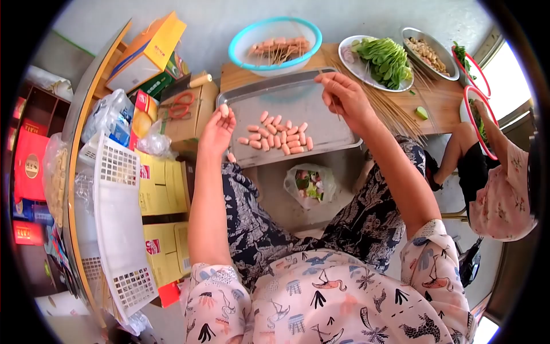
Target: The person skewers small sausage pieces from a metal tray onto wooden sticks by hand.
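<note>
My left hand (217, 131) is raised at the left edge of a metal tray (252, 103), its fingers closed round a small pink sausage (224, 110). Over the tray's right part is my right hand (344, 97), thumb and fingertips pinched together; whatever lies between them is too small to make out. Several short sausages (278, 139) lie loose in the front left part of the tray. One more sausage (231, 157) is just below my left hand, by the tray's corner. Thin wooden skewers (389, 109) lie on the table right of the tray.
Behind the tray is a blue-rimmed basin (275, 71) with skewered sausages. Right of it stand a plate of greens (387, 64), a metal bowl (427, 51) and a lime half (421, 113). Red scissors (181, 106) lie on a box at left. Another person (504, 189) sits at right.
</note>
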`<state>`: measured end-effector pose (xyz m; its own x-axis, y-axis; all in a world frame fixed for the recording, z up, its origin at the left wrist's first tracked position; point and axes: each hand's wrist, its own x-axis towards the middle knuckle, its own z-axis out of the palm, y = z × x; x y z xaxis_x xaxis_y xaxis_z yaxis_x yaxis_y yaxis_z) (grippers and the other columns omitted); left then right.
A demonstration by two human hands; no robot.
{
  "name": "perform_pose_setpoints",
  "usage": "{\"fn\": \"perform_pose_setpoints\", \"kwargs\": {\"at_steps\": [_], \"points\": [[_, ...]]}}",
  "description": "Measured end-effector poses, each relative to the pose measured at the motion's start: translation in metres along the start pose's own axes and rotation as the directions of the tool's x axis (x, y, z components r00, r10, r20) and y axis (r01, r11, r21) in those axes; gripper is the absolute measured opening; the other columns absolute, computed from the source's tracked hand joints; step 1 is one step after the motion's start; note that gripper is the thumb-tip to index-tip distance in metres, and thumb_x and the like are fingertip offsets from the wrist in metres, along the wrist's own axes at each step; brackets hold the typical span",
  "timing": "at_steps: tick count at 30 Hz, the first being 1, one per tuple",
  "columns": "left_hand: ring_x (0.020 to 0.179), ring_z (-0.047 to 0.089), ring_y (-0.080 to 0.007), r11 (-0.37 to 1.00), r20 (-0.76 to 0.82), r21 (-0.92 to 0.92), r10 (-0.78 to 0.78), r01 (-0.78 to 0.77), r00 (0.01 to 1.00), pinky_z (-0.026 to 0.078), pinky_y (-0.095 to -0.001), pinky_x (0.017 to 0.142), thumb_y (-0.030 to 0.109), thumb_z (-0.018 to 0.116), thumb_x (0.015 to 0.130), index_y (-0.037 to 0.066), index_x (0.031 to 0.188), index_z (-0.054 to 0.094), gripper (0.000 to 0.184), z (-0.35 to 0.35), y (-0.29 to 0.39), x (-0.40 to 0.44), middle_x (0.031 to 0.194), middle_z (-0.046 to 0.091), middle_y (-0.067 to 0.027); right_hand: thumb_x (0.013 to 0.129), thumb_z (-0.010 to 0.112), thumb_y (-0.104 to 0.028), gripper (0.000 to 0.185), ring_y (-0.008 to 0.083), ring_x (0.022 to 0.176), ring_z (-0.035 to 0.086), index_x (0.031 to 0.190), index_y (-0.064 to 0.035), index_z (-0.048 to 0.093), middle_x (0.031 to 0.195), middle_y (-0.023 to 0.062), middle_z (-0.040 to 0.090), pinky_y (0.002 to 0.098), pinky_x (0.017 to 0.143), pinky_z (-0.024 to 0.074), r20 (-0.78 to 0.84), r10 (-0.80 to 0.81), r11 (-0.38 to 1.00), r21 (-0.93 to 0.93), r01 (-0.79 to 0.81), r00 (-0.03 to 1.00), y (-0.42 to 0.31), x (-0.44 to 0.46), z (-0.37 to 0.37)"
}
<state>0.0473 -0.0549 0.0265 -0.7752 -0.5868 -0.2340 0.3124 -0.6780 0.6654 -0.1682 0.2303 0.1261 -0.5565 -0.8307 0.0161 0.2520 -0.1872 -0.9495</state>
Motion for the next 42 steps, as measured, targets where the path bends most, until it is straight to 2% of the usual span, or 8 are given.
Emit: {"fn": "perform_pose_setpoints", "kwargs": {"at_steps": [1, 3, 7, 9, 15, 17, 20, 42], "points": [[0.092, 0.059, -0.0198, 1.0, -0.015, 0.002, -0.004, 0.004, 1.0, 0.05, -0.031, 0.082, 0.009, 0.054, 0.089, 0.003, 0.109, 0.056, 0.021, 0.001, 0.0, -0.003, 0.103, 0.06, -0.0098, 0.094, 0.049, -0.017, 0.017, 0.0037, 0.045, 0.038, 0.103, -0.0056, 0.058, 0.061, 0.0005, 0.053, 0.0181, 0.04, 0.0263, 0.002, 0.013, 1.0, 0.008, -0.013, 1.0, 0.008, -0.006, 0.006], [0.093, 0.058, -0.0199, 0.999, 0.005, -0.007, 0.045, -0.045, 0.999, 0.049, -0.031, 0.083, 0.01, 0.051, 0.091, 0.002, 0.114, 0.054, 0.024, 0.005, 0.001, -0.004, 0.106, 0.059, -0.011, 0.095, 0.046, -0.017, 0.021, 0.0025, 0.043, 0.033, 0.109, -0.0054, 0.056, 0.059, -0.0016, 0.049, 0.0173, 0.04, 0.0249, 0.149, 0.234, 0.97, -0.102, -0.221, 0.961, 0.026, -0.024, 0.025], [0.095, 0.057, -0.0197, 0.998, -0.035, 0.002, 0.063, -0.063, 0.997, 0.049, -0.0307, 0.083, 0.011, 0.051, 0.091, 0.002, 0.115, 0.055, 0.025, 0.013, -0.001, -0.01, 0.109, 0.058, -0.012, 0.094, 0.046, -0.016, 0.021, 0.0026, 0.042, 0.037, 0.107, -0.0058, 0.058, 0.058, -0.0001, 0.054, 0.0179, 0.039, 0.0273, 0.316, 0.281, 0.96, -0.092, -0.266, 0.906, 0.053, -0.043, 0.043], [0.094, 0.057, -0.0192, 0.998, -0.05, 0.0, 0.058, -0.059, 0.997, 0.049, -0.0298, 0.082, 0.011, 0.051, 0.091, 0.002, 0.115, 0.055, 0.025, 0.019, -0.002, -0.012, 0.107, 0.058, -0.0116, 0.093, 0.046, -0.016, 0.02, 0.0029, 0.042, 0.038, 0.106, -0.0061, 0.059, 0.056, -0.0006, 0.052, 0.0181, 0.04, 0.0277, 0.364, 0.31, 0.944, -0.226, -0.24, 0.878, 0.048, -0.048, 0.044], [0.095, 0.056, -0.0175, 0.996, 0.039, 0.028, 0.084, -0.085, 0.996, 0.049, -0.0276, 0.083, 0.01, 0.057, 0.089, 0.001, 0.115, 0.055, 0.028, 0.016, -0.001, -0.011, 0.109, 0.057, -0.0099, 0.092, 0.047, -0.014, 0.018, 0.0036, 0.042, 0.039, 0.103, -0.0058, 0.058, 0.052, -0.0014, 0.048, 0.0194, 0.041, 0.0274, 0.361, 0.387, 0.921, -0.192, -0.338, 0.848, 0.049, -0.055, 0.038], [0.089, 0.056, -0.0155, 0.988, 0.063, 0.087, 0.125, -0.13, 0.99, 0.048, -0.0264, 0.081, 0.01, 0.054, 0.09, 0.003, 0.113, 0.055, 0.024, 0.016, -0.001, -0.011, 0.102, 0.057, -0.0059, 0.092, 0.047, -0.013, 0.018, 0.0037, 0.042, 0.039, 0.103, -0.0056, 0.058, 0.051, -0.0017, 0.047, 0.0194, 0.041, 0.027, 0.345, 0.395, 0.918, -0.191, -0.349, 0.851, 0.049, -0.055, 0.038], [0.089, 0.055, -0.0154, 0.984, 0.018, 0.096, 0.151, -0.152, 0.988, 0.047, -0.0268, 0.082, 0.009, 0.055, 0.089, 0.003, 0.112, 0.056, 0.023, 0.021, -0.002, -0.013, 0.101, 0.057, -0.0049, 0.091, 0.047, -0.013, 0.018, 0.0037, 0.042, 0.039, 0.103, -0.0051, 0.058, 0.051, -0.002, 0.047, 0.0195, 0.041, 0.0263, 0.346, 0.4, 0.916, -0.181, -0.358, 0.848, 0.051, -0.056, 0.037], [0.094, 0.057, -0.0165, 0.945, 0.021, 0.211, 0.252, -0.25, 0.968, 0.048, -0.0284, 0.084, 0.007, 0.057, 0.089, 0.005, 0.11, 0.058, 0.021, 0.015, -0.005, -0.011, 0.101, 0.061, -0.0051, 0.09, 0.046, -0.013, 0.019, 0.0038, 0.041, 0.038, 0.101, -0.0051, 0.059, 0.05, -0.0028, 0.045, 0.0199, 0.041, 0.0269, 0.328, 0.407, 0.91, -0.227, -0.347, 0.853, 0.049, -0.062, 0.037]]}}
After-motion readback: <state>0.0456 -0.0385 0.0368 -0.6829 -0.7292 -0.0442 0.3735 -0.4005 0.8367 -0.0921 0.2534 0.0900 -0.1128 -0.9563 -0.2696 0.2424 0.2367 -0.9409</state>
